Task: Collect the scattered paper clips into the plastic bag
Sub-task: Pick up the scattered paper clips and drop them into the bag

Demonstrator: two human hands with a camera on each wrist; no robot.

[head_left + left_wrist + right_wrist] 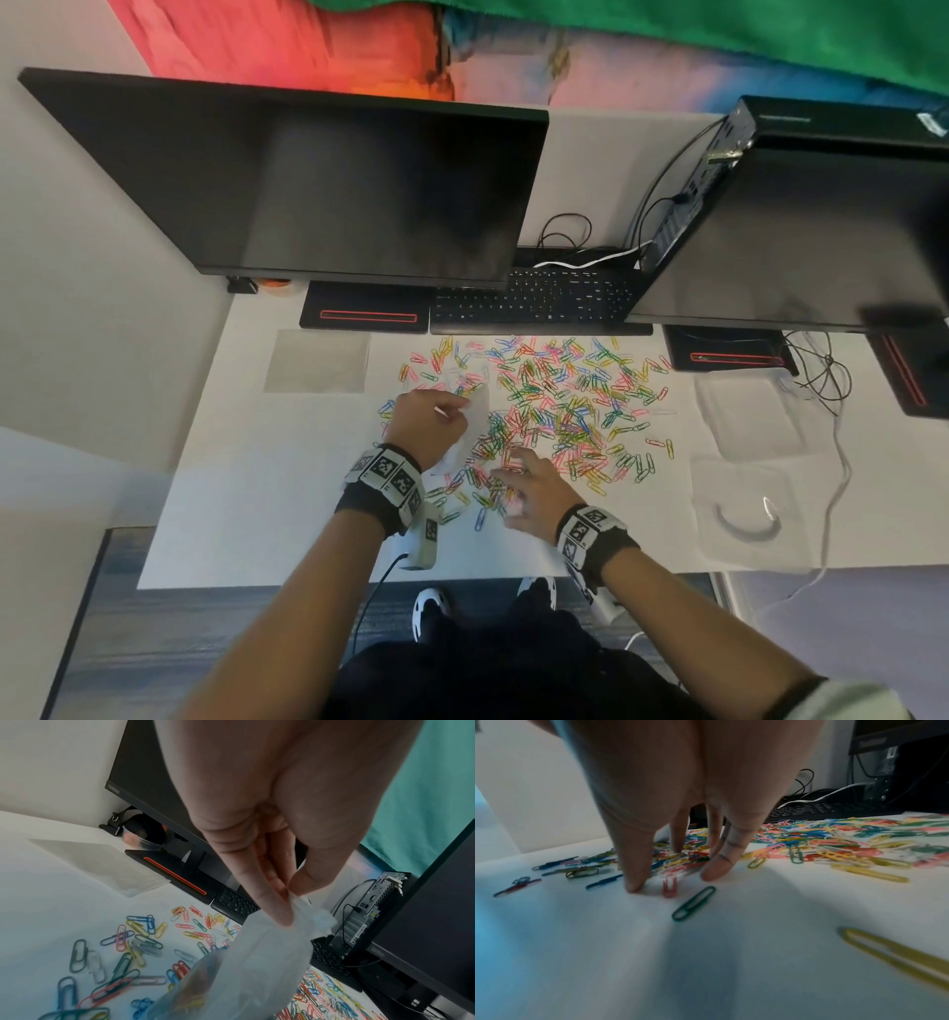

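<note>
Several coloured paper clips lie scattered over the white desk, in front of the keyboard. My left hand pinches the rim of a clear plastic bag between thumb and fingers; the bag hangs down with some clips showing through it. My right hand reaches down into the near edge of the clip pile, fingers spread and fingertips touching the desk around a red clip. A green clip lies just in front of it. I see nothing held in the right hand.
Two dark monitors and a black keyboard stand behind the clips. A grey sheet lies at the left. Clear plastic bags and loose cables lie at the right. The desk's front edge is near my wrists.
</note>
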